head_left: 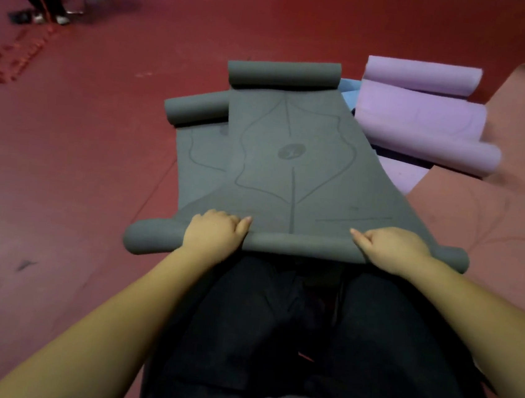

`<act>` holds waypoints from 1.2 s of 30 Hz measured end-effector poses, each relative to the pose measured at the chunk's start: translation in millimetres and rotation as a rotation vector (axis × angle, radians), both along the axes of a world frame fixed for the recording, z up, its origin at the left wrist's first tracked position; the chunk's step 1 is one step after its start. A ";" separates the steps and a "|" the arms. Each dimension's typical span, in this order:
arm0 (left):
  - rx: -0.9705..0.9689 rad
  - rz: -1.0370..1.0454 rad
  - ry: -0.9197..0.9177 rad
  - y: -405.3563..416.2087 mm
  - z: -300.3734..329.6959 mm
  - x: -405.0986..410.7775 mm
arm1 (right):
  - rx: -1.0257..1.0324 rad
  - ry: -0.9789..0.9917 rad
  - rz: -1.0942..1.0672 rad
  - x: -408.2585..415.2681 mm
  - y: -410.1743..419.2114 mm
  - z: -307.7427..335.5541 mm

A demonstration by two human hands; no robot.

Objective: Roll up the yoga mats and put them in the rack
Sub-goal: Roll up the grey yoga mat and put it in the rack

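Both hands, the left hand (212, 234) and right hand (393, 250), curl their fingers on the soft, bendy grey mat's (291, 156) roll at six o'clock, gripping near each end.

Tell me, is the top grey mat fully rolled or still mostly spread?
Mostly spread. The top grey mat lies flat; only the near end under both hands and the far end are curled.

Single head-worn view, wide-angle, aimed forward and steeply down. Close over the lap and both forearms, near roll of the grey mat (290, 169) just ahead. Red floor (66, 145) stretching away to the top edge. Edges bowed by lens.
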State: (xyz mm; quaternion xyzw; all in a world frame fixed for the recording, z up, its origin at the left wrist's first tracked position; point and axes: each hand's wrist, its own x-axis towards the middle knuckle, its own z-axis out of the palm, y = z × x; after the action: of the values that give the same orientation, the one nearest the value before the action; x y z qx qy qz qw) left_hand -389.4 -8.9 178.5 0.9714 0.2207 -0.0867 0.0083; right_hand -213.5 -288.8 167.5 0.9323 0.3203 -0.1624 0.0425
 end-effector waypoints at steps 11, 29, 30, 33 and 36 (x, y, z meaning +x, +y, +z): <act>-0.016 0.122 -0.103 7.6 23.6 -4.3 | -0.033 0.128 -0.065 16.7 -0.6 22.5; -0.262 0.231 0.114 10.0 -11.3 12.6 | 0.029 -0.104 -0.001 8.2 -16.7 4.6; -0.240 0.210 0.103 11.8 -10.5 12.7 | 0.048 -0.178 -0.004 4.8 -17.8 4.2; -0.235 0.168 0.055 13.3 -7.9 15.9 | 0.109 -0.286 -0.004 -9.1 -21.9 5.3; -0.266 0.153 0.102 16.0 -9.3 21.7 | 0.203 -0.349 0.016 -19.7 -29.3 2.3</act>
State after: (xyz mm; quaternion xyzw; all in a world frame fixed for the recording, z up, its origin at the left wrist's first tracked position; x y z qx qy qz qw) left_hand -367.7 7.2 169.2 0.9365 0.2809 -0.1633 0.1322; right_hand -233.2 -318.0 169.8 0.9432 0.3303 0.0350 0.0046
